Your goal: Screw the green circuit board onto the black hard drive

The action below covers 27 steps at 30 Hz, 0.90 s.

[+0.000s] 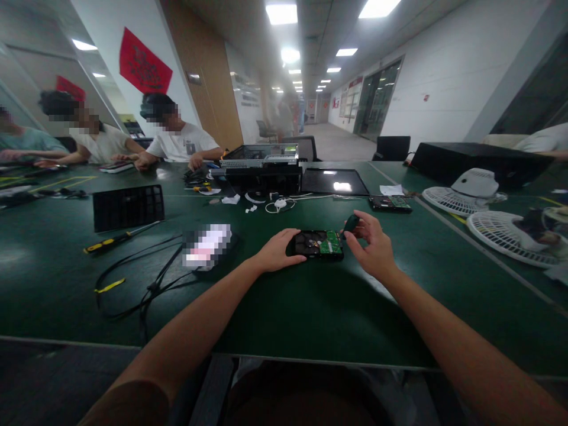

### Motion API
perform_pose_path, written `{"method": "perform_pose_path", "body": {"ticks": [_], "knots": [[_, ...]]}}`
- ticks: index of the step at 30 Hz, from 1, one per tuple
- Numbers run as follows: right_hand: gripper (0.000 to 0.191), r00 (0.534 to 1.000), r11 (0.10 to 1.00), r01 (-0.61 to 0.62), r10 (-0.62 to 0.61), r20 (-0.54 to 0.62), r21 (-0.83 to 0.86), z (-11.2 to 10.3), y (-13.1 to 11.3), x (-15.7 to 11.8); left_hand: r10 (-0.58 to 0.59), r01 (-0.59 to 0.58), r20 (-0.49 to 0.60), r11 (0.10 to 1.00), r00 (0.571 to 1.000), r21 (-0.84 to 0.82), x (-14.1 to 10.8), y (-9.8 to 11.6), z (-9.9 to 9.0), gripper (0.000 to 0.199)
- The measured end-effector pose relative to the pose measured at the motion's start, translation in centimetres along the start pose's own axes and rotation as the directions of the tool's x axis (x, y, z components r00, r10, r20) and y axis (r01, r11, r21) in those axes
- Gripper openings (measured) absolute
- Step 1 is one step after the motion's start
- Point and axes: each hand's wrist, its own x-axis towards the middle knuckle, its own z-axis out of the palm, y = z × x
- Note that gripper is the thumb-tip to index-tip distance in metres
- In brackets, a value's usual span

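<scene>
Being clasped by the left grip (280,251) while a dark object (352,223) is pinched by the right grip (373,244), the hard drive (318,245), back from the table's (328,319) front edge, is probably dense, with a fragile circuit board (331,241), and best held by its sides.

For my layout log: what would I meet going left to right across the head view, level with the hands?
Screwdriver, pixelated item, left hand, hard drive, right hand, nearer white fan guard.
</scene>
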Motion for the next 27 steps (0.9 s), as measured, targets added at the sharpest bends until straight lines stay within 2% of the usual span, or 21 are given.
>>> {"method": "perform_pose_path", "body": {"ticks": [10, 18, 27], "knots": [[0.067, 1.0, 0.999, 0.017, -0.017, 0.002, -0.038, 0.02, 0.26, -0.05, 0.001, -0.001, -0.007, 1.0, 1.0, -0.008, 0.02, -0.18, 0.12, 0.087], [0.067, 0.998, 0.997, 0.037, -0.04, 0.051, 0.06, -0.05, 0.01, -0.14, 0.009, -0.009, -0.002, 1.0, 1.0, -0.01, 0.07, -0.13, 0.05, 0.087], [0.066, 1.0, 1.0, 0.024, -0.024, 0.01, -0.019, -0.02, 0.0, 0.0, 0.001, -0.001, 0.0, 1.0, 1.0, -0.011, 0.02, 0.05, -0.04, 0.086]]}}
